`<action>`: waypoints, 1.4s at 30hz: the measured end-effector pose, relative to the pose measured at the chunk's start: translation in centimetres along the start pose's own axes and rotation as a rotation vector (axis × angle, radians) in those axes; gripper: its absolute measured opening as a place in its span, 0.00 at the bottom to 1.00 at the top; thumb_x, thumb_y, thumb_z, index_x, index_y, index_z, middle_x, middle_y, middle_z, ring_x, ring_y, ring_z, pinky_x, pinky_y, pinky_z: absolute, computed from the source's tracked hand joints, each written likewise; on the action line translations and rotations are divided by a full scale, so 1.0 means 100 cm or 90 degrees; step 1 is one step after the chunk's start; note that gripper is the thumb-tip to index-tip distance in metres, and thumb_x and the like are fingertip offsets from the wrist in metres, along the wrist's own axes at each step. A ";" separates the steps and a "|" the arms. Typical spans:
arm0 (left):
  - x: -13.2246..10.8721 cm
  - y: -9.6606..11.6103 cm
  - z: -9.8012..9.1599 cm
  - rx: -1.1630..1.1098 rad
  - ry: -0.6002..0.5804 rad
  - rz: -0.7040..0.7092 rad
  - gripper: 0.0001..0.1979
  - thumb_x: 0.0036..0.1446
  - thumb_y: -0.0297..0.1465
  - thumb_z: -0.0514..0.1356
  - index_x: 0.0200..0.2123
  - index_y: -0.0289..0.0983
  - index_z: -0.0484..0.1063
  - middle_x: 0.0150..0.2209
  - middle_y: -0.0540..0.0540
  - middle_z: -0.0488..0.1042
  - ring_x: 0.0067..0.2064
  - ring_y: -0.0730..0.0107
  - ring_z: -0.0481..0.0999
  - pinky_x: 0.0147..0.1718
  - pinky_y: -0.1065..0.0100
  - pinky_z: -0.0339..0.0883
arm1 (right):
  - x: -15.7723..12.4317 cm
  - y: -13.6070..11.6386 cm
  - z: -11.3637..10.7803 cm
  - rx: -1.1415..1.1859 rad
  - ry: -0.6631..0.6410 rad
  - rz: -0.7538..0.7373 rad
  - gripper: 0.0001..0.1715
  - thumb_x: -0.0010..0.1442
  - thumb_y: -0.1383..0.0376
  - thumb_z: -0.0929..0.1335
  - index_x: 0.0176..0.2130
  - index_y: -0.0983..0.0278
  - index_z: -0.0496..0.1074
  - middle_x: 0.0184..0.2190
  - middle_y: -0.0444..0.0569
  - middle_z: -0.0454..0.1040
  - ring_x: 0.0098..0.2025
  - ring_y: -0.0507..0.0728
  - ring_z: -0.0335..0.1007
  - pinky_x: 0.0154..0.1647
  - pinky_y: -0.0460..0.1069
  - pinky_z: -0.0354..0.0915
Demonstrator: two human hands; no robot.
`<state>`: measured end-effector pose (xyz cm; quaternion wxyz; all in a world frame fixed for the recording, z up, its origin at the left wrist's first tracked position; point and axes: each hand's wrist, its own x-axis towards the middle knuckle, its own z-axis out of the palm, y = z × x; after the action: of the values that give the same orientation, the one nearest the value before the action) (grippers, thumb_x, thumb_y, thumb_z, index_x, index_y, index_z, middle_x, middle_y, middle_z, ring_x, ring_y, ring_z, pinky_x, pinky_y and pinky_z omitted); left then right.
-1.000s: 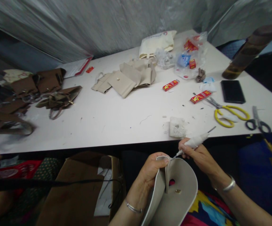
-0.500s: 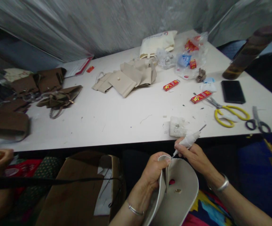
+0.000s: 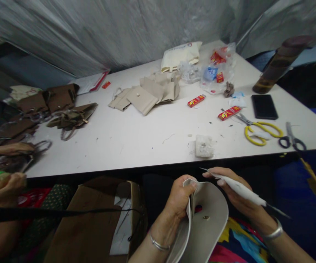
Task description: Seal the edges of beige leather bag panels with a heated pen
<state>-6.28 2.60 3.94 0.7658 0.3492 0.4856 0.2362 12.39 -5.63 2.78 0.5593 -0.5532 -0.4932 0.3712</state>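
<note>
My left hand (image 3: 180,195) pinches the upper edge of a beige leather bag piece (image 3: 211,208), thumb on its rim. The piece hangs over my lap, curved open, with a small metal fitting and a red spot on its inner face. To its right, my right hand (image 3: 236,191) grips a slim white wrapped tool (image 3: 242,189) with a thin point at each end. One point aims left over the table edge, the other sticks out past my wrist. The tool is apart from the leather. A whitish block (image 3: 204,146) lies on the table just beyond my hands.
Beige pouches (image 3: 144,98) lie mid-table, brown bags (image 3: 62,96) at left. At right are red boxes (image 3: 229,113), yellow-handled scissors (image 3: 264,131), black-handled scissors (image 3: 292,140), a phone (image 3: 264,106) and a bottle (image 3: 281,65). A co-worker's hands (image 3: 7,186) work at far left, beside a cardboard box (image 3: 89,219).
My right hand has drawn the white tool away from the leather rim and turned it, moving right. My left hand keeps its hold. A co-worker's second hand and a green-tipped bottle now show.
</note>
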 end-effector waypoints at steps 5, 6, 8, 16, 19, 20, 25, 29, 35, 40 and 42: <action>-0.013 0.003 0.003 0.072 -0.004 0.059 0.15 0.47 0.40 0.71 0.30 0.35 0.74 0.25 0.51 0.69 0.27 0.71 0.64 0.29 0.69 0.58 | -0.005 -0.006 0.014 -0.016 -0.063 0.129 0.16 0.75 0.51 0.66 0.50 0.57 0.75 0.46 0.49 0.81 0.47 0.60 0.79 0.46 0.50 0.74; -0.016 0.005 0.004 0.102 0.002 0.073 0.14 0.49 0.39 0.70 0.30 0.35 0.74 0.25 0.51 0.68 0.27 0.71 0.63 0.29 0.69 0.58 | -0.007 -0.009 0.016 -0.034 -0.066 0.129 0.16 0.75 0.51 0.65 0.47 0.58 0.75 0.43 0.48 0.80 0.43 0.59 0.78 0.44 0.50 0.73; -0.022 0.009 0.006 0.165 0.016 0.105 0.10 0.52 0.36 0.68 0.31 0.35 0.75 0.25 0.51 0.68 0.28 0.71 0.64 0.30 0.69 0.58 | -0.010 -0.017 0.019 -0.070 -0.060 0.121 0.17 0.75 0.50 0.65 0.45 0.58 0.75 0.37 0.47 0.78 0.39 0.58 0.76 0.39 0.49 0.71; -0.038 0.013 0.009 0.259 0.020 0.169 0.07 0.55 0.33 0.66 0.33 0.37 0.71 0.28 0.51 0.70 0.32 0.70 0.66 0.32 0.70 0.61 | -0.020 -0.032 0.031 -0.042 -0.026 0.156 0.12 0.66 0.53 0.73 0.40 0.58 0.74 0.35 0.44 0.79 0.37 0.56 0.76 0.36 0.47 0.70; -0.040 0.012 0.006 0.258 -0.002 0.164 0.07 0.55 0.32 0.66 0.34 0.37 0.70 0.28 0.52 0.70 0.31 0.71 0.65 0.32 0.71 0.60 | -0.022 -0.034 0.035 -0.031 0.002 0.177 0.11 0.64 0.55 0.74 0.40 0.58 0.72 0.37 0.44 0.80 0.38 0.57 0.77 0.36 0.47 0.70; -0.040 0.012 0.006 0.257 -0.010 0.163 0.07 0.54 0.31 0.66 0.34 0.37 0.70 0.29 0.52 0.70 0.31 0.71 0.65 0.32 0.71 0.60 | -0.023 -0.034 0.036 -0.035 0.008 0.178 0.10 0.64 0.56 0.74 0.39 0.58 0.72 0.38 0.44 0.80 0.39 0.57 0.77 0.36 0.47 0.70; -0.046 0.012 0.006 0.271 -0.016 0.166 0.07 0.55 0.31 0.66 0.34 0.38 0.70 0.29 0.53 0.69 0.31 0.72 0.65 0.33 0.71 0.59 | -0.027 -0.029 0.037 -0.064 -0.002 0.146 0.07 0.66 0.58 0.72 0.42 0.58 0.72 0.38 0.44 0.79 0.39 0.57 0.75 0.35 0.47 0.68; -0.053 0.015 0.011 0.303 -0.019 0.180 0.05 0.55 0.28 0.64 0.34 0.38 0.70 0.29 0.53 0.69 0.32 0.71 0.65 0.33 0.70 0.60 | -0.031 -0.031 0.042 -0.069 0.009 0.118 0.03 0.66 0.62 0.70 0.41 0.58 0.71 0.33 0.42 0.75 0.34 0.55 0.72 0.32 0.47 0.66; -0.056 0.017 0.011 0.320 0.001 0.198 0.07 0.51 0.26 0.65 0.34 0.38 0.70 0.30 0.52 0.70 0.34 0.69 0.67 0.33 0.70 0.60 | -0.034 -0.039 0.047 -0.107 0.058 0.031 0.02 0.65 0.66 0.69 0.39 0.58 0.72 0.30 0.41 0.74 0.30 0.54 0.69 0.31 0.47 0.64; -0.055 0.019 0.007 0.371 0.017 0.205 0.05 0.51 0.26 0.65 0.33 0.38 0.72 0.28 0.52 0.71 0.32 0.70 0.67 0.33 0.70 0.60 | -0.034 -0.040 0.045 -0.120 0.039 -0.022 0.03 0.68 0.65 0.68 0.39 0.58 0.72 0.30 0.42 0.74 0.30 0.54 0.71 0.32 0.47 0.66; -0.055 0.019 0.006 0.368 0.009 0.200 0.04 0.52 0.27 0.66 0.33 0.37 0.74 0.28 0.52 0.72 0.31 0.70 0.67 0.33 0.70 0.60 | -0.034 -0.042 0.044 -0.122 0.028 -0.043 0.04 0.70 0.64 0.68 0.39 0.58 0.73 0.32 0.43 0.75 0.31 0.54 0.72 0.34 0.47 0.67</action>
<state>-8.06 -0.20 8.76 0.5862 0.6210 0.4779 0.2060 6.83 -8.22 5.96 0.5269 -0.5952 -0.5324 0.2908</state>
